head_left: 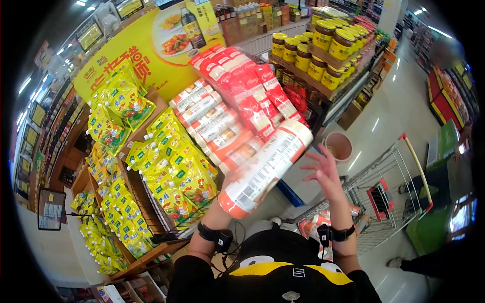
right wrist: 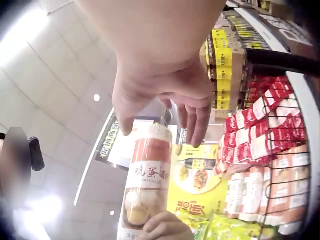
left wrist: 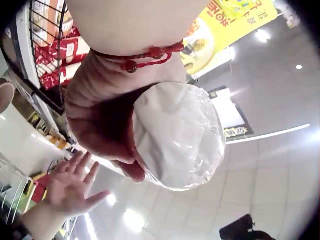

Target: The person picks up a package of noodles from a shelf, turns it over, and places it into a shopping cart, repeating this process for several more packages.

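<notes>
My left hand (left wrist: 100,112) grips a thick cylindrical pack of egg noodles (head_left: 268,166) near its lower end. The pack is white and orange, tilted up to the right in the head view, with its barcode side showing. In the left wrist view its round white end (left wrist: 177,137) faces the camera. The right wrist view has the printed front with an egg picture, and left fingers (right wrist: 167,227) wrapped round it. My right hand (head_left: 323,174) is raised beside the upper end, fingers spread and holding nothing. Similar noodle packs (head_left: 207,118) lie stacked on the display behind.
Red-and-white packs (head_left: 242,86) and yellow pouches (head_left: 172,166) flank the stacked noodles. Yellow-lidded jars (head_left: 331,45) stand at back right. A shopping cart (head_left: 389,197) with packs inside is at right, near a round pinkish bin (head_left: 338,146). Another person (head_left: 429,262) stands far right.
</notes>
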Tool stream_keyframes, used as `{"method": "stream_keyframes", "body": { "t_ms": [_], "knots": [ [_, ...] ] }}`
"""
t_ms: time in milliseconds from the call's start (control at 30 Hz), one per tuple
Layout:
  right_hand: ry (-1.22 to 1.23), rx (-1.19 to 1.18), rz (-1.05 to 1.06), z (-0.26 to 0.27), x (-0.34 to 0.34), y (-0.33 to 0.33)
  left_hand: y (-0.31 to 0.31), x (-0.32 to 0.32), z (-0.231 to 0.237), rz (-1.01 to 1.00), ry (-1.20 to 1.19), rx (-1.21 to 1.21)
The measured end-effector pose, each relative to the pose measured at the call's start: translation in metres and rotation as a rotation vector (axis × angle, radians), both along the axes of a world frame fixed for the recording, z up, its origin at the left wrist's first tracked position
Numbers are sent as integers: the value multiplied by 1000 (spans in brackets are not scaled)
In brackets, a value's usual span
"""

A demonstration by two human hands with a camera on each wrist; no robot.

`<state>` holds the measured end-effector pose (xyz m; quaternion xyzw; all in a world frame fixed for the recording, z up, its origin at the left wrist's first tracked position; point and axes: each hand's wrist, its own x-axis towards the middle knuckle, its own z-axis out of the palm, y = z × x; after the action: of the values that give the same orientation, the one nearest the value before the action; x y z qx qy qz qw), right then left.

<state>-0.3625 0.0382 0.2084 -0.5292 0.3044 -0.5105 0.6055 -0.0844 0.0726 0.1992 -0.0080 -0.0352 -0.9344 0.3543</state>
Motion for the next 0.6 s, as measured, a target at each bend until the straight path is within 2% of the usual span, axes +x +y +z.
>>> {"method": "stream_keyframes", "body": {
  "t_ms": [67, 100, 133, 167, 233, 267, 300, 367, 400, 467, 500, 533, 600],
  "knots": [
    [-97, -13, -48, 23, -1, 5, 16, -19, 15, 185, -407, 279],
    [-113, -91, -74, 13, -6, 3, 23, -18, 25, 39, -269, 81],
    [-126, -172, -101, 9, -10, 1, 26, -20, 28, 64, -426, -47],
    [-182, -177, -31, 8, -17, 8, 42, -27, 33, 182, -720, -306],
    [-119, -228, -183, -9, -38, 20, 43, -38, 35, 95, -820, -405],
    [-104, -258, -265, -16, -46, 28, 16, -36, -4, -109, -635, -236],
    [-104, -271, -342, -17, -52, 38, 2, -42, -7, -307, -448, -63],
    [-102, -300, -497, -17, -62, 57, 0, -50, -11, -146, -529, -135],
    [-66, -354, -579, -13, -66, 65, 1, -57, 2, -61, -564, -176],
    [12, -458, -734, -5, -72, 81, -6, -58, 10, -111, -147, -333],
    [111, -568, -784, -5, -79, 87, -5, -61, 21, -47, -219, -232],
    [150, -568, -811, -5, -81, 92, -3, -63, 31, 16, -295, -131],
    [230, -560, -864, 1, -84, 106, -3, -78, 28, 151, -584, -334]
  ]
}}
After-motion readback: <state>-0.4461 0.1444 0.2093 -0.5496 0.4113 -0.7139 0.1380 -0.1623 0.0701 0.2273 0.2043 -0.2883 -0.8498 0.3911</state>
